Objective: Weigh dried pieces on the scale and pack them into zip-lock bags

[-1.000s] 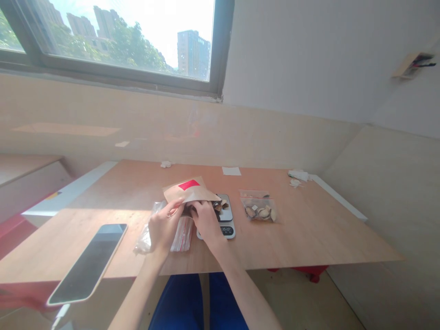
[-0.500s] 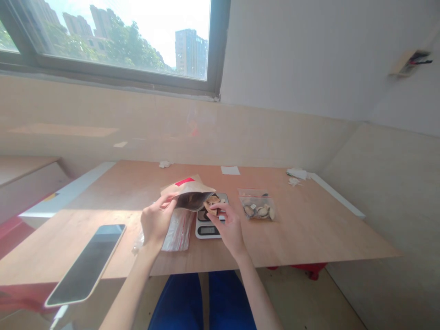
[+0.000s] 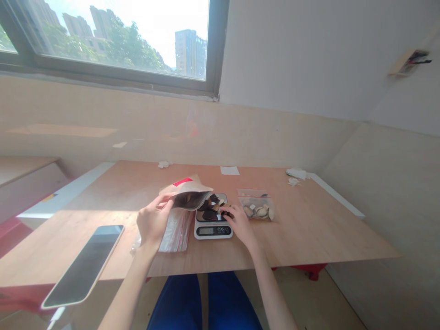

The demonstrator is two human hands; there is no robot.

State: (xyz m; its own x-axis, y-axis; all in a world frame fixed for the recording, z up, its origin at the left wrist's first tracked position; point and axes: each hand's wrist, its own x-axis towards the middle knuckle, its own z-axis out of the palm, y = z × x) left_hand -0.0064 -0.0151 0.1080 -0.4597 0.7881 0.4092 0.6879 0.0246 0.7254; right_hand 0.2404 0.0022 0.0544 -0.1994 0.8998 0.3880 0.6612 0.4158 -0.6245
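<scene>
While the left hand point(image 3: 151, 223) grips the rim of a brown paper pouch point(image 3: 190, 188) between thumb and fingers, the right hand point(image 3: 241, 224) curves its fingers over dried pieces point(image 3: 210, 213) at the right side of a scale point(image 3: 213, 232); whether those fingers pinch a piece cannot be told. The pouch is held above the wooden table point(image 3: 295, 229), its rim overlapping the far left part of the scale in this view. Its mouth gapes toward the table's near edge and its closed end points to the far edge; the long axis, strongly foreshortened, appears to run between them. The dark interior is hard to make out, and the display digits are too faint to read. Pouch and left hand partly hide clear plastic bags point(image 3: 176, 233). To the scale's right lies a filled zip bag point(image 3: 257, 208). Near the table's front left corner, a phone point(image 3: 85, 268) trails a cable point(image 3: 56, 316), cut off below.
</scene>
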